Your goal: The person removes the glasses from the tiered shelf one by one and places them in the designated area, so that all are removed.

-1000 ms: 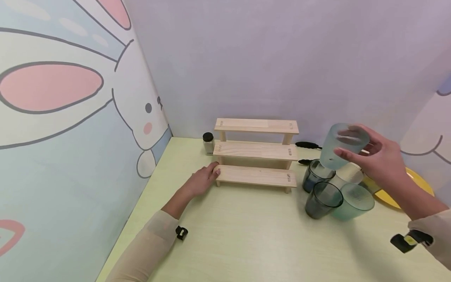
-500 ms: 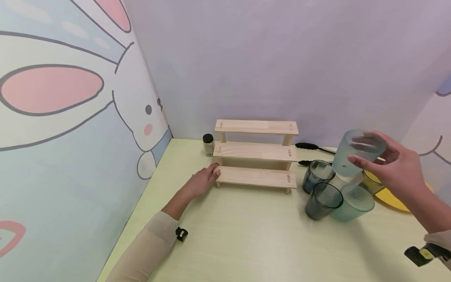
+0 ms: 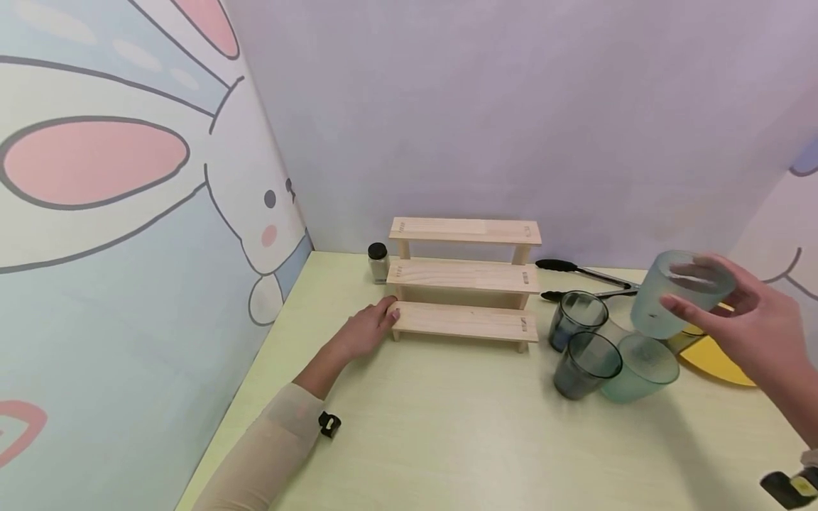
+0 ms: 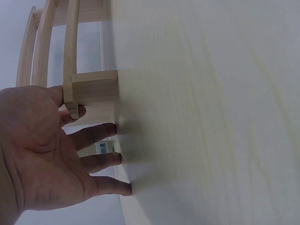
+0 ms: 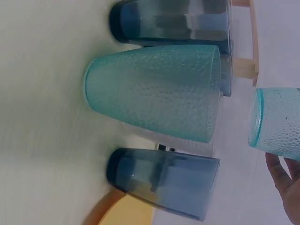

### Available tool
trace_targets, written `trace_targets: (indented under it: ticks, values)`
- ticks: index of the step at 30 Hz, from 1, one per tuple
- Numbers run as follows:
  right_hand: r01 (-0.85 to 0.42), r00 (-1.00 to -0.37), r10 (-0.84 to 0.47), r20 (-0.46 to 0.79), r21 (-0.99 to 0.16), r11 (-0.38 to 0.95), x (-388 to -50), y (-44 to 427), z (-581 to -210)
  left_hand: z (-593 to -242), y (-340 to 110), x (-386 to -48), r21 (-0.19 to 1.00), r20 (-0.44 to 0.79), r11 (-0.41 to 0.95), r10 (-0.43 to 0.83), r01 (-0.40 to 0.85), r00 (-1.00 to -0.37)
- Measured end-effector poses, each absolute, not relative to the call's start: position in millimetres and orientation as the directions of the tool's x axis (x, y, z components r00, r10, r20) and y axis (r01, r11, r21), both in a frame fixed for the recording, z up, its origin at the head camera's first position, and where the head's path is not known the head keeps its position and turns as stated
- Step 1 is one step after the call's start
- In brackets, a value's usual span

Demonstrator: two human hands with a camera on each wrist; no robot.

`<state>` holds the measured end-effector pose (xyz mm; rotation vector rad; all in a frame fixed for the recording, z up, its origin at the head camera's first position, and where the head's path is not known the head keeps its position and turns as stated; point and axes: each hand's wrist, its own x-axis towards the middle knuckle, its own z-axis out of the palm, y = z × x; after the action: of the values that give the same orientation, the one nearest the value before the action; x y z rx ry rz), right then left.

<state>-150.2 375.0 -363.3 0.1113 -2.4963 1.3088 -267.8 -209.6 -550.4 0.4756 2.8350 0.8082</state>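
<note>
A three-tier wooden shelf (image 3: 463, 275) stands on the table by the back wall. My left hand (image 3: 364, 330) pinches the left end of its lowest board between thumb and index finger; the left wrist view shows the other fingers (image 4: 102, 161) spread, tips at the tabletop. On the right, my right hand (image 3: 767, 323) holds a frosted light-blue tumbler (image 3: 661, 305) in the air, thumb on one side and fingers around the other. Below and left of it stand two dark grey-blue tumblers (image 3: 588, 365) and a textured teal tumbler (image 3: 642, 369). A clear cup behind them is mostly hidden.
Black-handled tongs (image 3: 594, 277) lie at the back, right of the shelf. A yellow plate (image 3: 716, 363) lies under the right hand, with another bluish tumbler (image 5: 161, 183) near it. A black-capped jar (image 3: 378, 264) stands left of the shelf.
My right hand has carried the light-blue tumbler to the right and lower, away from the shelf, uncovering more of the tongs. The left hand stays on the shelf.
</note>
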Motion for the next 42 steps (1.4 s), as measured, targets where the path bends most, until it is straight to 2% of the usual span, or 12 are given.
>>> trace_targets:
  ticks: [8, 17, 24, 38, 42]
  values:
    - [-0.107, -0.962, 0.131, 0.241, -0.771, 0.628, -139, 394, -376, -550, -209, -268, 0.535, -0.063, 0.803, 0.348, 0.262, -0.935]
    - [-0.151, -0.954, 0.125, 0.273, -0.795, 0.587, -133, 408, -388, -555, -212, -270, 0.539, -0.063, 0.804, 0.336, 0.251, -0.940]
    - [-0.185, -0.942, 0.123, 0.312, -0.790, 0.584, -128, 416, -398, -489, -190, -233, 0.556, -0.103, 0.801, 0.332, 0.222, -0.938]
    - [-0.271, -0.910, 0.125, 0.396, -0.794, 0.543, -124, 428, -408, -490, -192, -234, 0.548, -0.087, 0.799, 0.347, 0.246, -0.934]
    - [-0.268, -0.912, 0.128, 0.390, -0.803, 0.533, -121, 429, -413, -505, -198, -243, 0.546, -0.074, 0.794, 0.363, 0.267, -0.929]
